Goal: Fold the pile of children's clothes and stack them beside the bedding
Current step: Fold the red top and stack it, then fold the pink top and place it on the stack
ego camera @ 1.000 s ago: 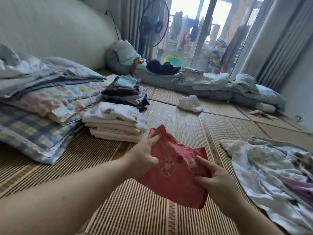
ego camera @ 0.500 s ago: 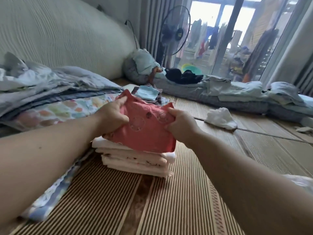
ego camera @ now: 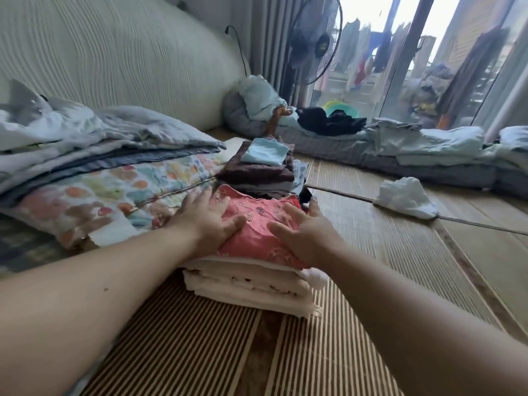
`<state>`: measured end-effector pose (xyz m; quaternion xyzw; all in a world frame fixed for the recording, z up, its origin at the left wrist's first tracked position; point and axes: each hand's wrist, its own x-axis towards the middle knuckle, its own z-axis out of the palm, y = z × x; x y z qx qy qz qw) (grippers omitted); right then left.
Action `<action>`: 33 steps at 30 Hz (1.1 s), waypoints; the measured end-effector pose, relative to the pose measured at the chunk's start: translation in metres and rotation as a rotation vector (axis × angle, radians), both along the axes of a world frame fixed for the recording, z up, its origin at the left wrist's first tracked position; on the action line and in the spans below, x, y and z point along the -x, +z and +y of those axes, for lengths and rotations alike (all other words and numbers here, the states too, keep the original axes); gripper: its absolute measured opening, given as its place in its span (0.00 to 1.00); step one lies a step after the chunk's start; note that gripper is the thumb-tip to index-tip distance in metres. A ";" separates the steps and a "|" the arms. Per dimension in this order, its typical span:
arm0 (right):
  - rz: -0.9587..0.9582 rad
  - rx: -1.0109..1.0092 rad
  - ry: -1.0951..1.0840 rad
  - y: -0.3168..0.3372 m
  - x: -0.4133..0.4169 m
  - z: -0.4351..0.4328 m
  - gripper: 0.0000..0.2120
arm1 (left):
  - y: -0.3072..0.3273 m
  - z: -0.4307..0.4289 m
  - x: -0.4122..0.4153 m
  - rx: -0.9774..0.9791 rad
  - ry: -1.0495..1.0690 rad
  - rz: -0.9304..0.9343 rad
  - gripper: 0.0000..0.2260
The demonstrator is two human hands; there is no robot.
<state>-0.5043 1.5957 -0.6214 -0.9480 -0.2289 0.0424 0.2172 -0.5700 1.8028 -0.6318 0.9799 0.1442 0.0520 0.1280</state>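
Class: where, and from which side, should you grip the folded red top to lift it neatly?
Probably by its left and right edges, from both sides: the red top lies flat and folded on the white stack, so you can reach beneath.

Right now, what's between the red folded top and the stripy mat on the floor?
A stack of folded cream-white clothes: the red folded top lies on it, and it sits on the striped woven mat. The head view shows this.
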 end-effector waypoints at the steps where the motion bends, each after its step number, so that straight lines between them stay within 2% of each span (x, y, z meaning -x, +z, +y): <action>1: -0.100 0.029 0.012 0.006 0.010 -0.008 0.37 | 0.003 -0.010 0.009 -0.038 -0.061 -0.046 0.40; 4: -0.347 0.089 0.035 0.024 0.050 -0.044 0.36 | 0.010 -0.060 0.042 -0.123 -0.220 -0.124 0.37; 7: -0.387 0.137 0.003 0.036 0.101 -0.097 0.36 | 0.019 -0.128 0.081 -0.049 -0.359 -0.162 0.37; 14: -0.332 0.192 -0.233 0.040 0.228 -0.271 0.37 | 0.031 -0.305 0.160 0.046 -0.613 -0.231 0.35; 21: -0.259 0.155 -0.582 0.037 0.318 -0.422 0.36 | 0.044 -0.459 0.200 0.003 -0.933 -0.233 0.36; 26: -0.196 0.013 -0.784 0.017 0.335 -0.482 0.34 | 0.030 -0.537 0.207 -0.024 -1.047 -0.168 0.35; 33: -0.116 0.008 -0.907 -0.023 0.331 -0.556 0.34 | -0.012 -0.607 0.172 -0.107 -1.134 -0.053 0.34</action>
